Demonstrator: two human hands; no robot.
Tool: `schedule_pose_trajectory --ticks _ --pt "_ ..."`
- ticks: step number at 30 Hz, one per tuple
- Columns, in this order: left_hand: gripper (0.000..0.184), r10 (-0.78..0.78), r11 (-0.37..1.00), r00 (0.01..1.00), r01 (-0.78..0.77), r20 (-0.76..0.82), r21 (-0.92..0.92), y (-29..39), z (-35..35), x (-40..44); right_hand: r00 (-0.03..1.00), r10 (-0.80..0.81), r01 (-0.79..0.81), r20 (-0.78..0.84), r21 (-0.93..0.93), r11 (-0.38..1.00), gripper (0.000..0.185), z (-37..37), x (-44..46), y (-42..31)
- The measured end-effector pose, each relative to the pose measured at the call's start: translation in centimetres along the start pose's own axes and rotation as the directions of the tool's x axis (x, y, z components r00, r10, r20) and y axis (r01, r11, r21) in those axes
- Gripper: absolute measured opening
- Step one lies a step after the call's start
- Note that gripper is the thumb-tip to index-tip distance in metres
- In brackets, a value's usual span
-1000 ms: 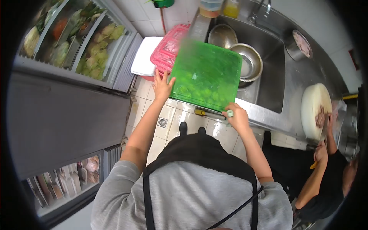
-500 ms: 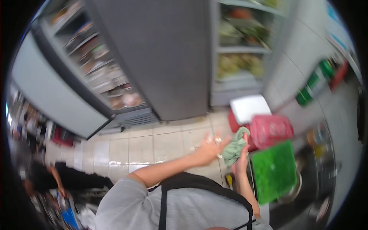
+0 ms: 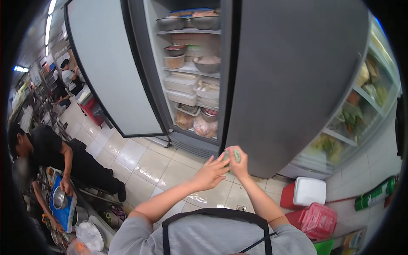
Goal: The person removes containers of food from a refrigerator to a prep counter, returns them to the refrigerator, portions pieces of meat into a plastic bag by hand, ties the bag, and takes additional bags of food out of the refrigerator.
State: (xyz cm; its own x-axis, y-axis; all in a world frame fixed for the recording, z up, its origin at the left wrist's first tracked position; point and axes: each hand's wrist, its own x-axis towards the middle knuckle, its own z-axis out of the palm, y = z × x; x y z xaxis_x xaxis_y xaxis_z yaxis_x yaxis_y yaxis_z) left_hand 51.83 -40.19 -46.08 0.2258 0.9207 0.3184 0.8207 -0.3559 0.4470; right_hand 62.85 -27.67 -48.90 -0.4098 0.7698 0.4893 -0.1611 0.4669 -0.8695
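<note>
A crumpled pale green cloth (image 3: 236,155) is bunched in my right hand (image 3: 239,163), with the fingers wrapped round it. My left hand (image 3: 211,173) is beside it, fingers stretched out and apart, the tips reaching the cloth or the right hand; whether they press on it I cannot tell. Both hands are in front of my chest, above the tiled floor. Ahead stands a tall fridge (image 3: 193,146) whose door (image 3: 108,63) hangs open on the left. Metal bowls, lidded plastic tubs (image 3: 180,83) and a bag of pale food (image 3: 205,126) fill its shelves.
A grey panel (image 3: 293,85) and a glass-fronted fridge of vegetables (image 3: 340,123) stand to the right. Nearby are a red cooler with a white lid (image 3: 309,191) and a pink bag (image 3: 321,221). At left, a co-worker in black (image 3: 51,146) holds a blue board (image 3: 66,212) and metal bowl (image 3: 59,198).
My view has swung left towards the open fridge. The cloth and both hands have moved from beside the green basket to in front of the fridge. My right fingers are now closed round the cloth.
</note>
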Motion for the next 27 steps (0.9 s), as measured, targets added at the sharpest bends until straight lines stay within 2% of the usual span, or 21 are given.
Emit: schedule_pose_trajectory --ticks 2,5,8,10,12,13,14,16,17,18,20,21,22,23,25,27 --pt "0.037 0.011 0.997 0.998 -0.006 -0.061 0.076 -2.2 -4.6 0.0 0.987 -0.039 0.023 -0.153 -0.102 0.995 0.024 -0.7 3.8 2.8" --pt "0.036 0.046 0.967 0.988 -0.006 -0.148 0.256 -6.9 -12.1 1.2 0.966 0.107 -0.138 -0.234 -0.122 0.983 0.031 -4.7 9.0 2.5" --pt "0.04 0.048 0.879 0.981 0.048 -0.188 0.475 -11.6 -19.4 4.6 0.947 0.077 -0.135 -0.313 -0.17 0.976 0.029 -9.8 13.7 2.9" --pt "0.042 0.121 0.768 0.976 0.023 -0.18 0.64 -14.3 -24.1 7.7 0.924 -0.078 0.001 -0.375 -0.201 0.98 0.02 -12.7 16.8 2.1" --pt "0.043 0.166 0.656 0.968 0.034 -0.188 0.754 -16.3 -28.9 11.4 0.855 -0.19 0.092 -0.483 -0.219 0.971 0.008 -12.8 19.7 -1.3" --pt "0.044 0.175 0.598 0.964 0.058 -0.201 0.799 -17.2 -31.4 13.2 0.817 -0.281 0.201 -0.503 -0.208 0.957 0.006 -12.9 21.1 -1.9" --pt "0.044 0.188 0.533 0.96 0.079 -0.21 0.842 -18.2 -33.8 15.0 0.765 -0.367 0.309 -0.529 -0.198 0.93 0.009 -12.8 22.4 -2.3" --pt "0.042 0.193 0.415 0.945 0.165 -0.264 0.894 -20.6 -38.4 18.5 0.753 -0.406 0.311 -0.519 -0.264 0.913 0.014 -10.8 24.7 -4.3" --pt "0.041 0.193 0.38 0.936 0.204 -0.293 0.902 -21.7 -40.6 20.0 0.752 -0.534 0.326 -0.386 -0.486 0.811 0.015 -10.8 25.9 -4.5" --pt "0.041 0.191 0.346 0.927 0.244 -0.323 0.906 -22.8 -42.6 21.4 0.75 -0.538 0.329 -0.386 -0.487 0.809 0.015 -10.0 27.1 -5.0" --pt "0.04 0.212 0.332 0.907 0.283 -0.363 0.9 -25.2 -46.0 23.9 0.67 -0.729 0.463 -0.139 -0.69 0.557 0.014 -7.0 29.8 -6.6" --pt "0.04 0.235 0.263 0.904 0.294 -0.357 0.919 -26.8 -47.7 25.2 0.669 -0.73 0.462 -0.139 -0.691 0.555 0.014 -5.8 31.1 -7.4" --pt "0.04 0.261 0.193 0.9 0.304 -0.348 0.933 -28.3 -49.3 26.4 0.626 -0.777 0.518 -0.066 -0.71 0.478 0.015 -4.7 32.3 -8.3" --pt "0.04 0.268 0.195 0.898 0.303 -0.348 0.933 -29.4 -50.8 27.5 0.578 -0.816 0.567 0.007 -0.723 0.395 0.017 -3.7 33.5 -9.3" --pt "0.04 0.246 0.321 0.867 0.349 -0.434 0.88 -31.3 -53.3 29.9 0.434 -0.891 0.666 0.129 -0.712 0.221 0.024 -1.9 35.8 -12.0" --pt "0.039 0.244 0.352 0.877 0.317 -0.413 0.881 -34.4 -55.5 32.7 0.333 -0.899 0.684 0.283 -0.729 0.024 0.025 -0.1 37.7 -15.0"
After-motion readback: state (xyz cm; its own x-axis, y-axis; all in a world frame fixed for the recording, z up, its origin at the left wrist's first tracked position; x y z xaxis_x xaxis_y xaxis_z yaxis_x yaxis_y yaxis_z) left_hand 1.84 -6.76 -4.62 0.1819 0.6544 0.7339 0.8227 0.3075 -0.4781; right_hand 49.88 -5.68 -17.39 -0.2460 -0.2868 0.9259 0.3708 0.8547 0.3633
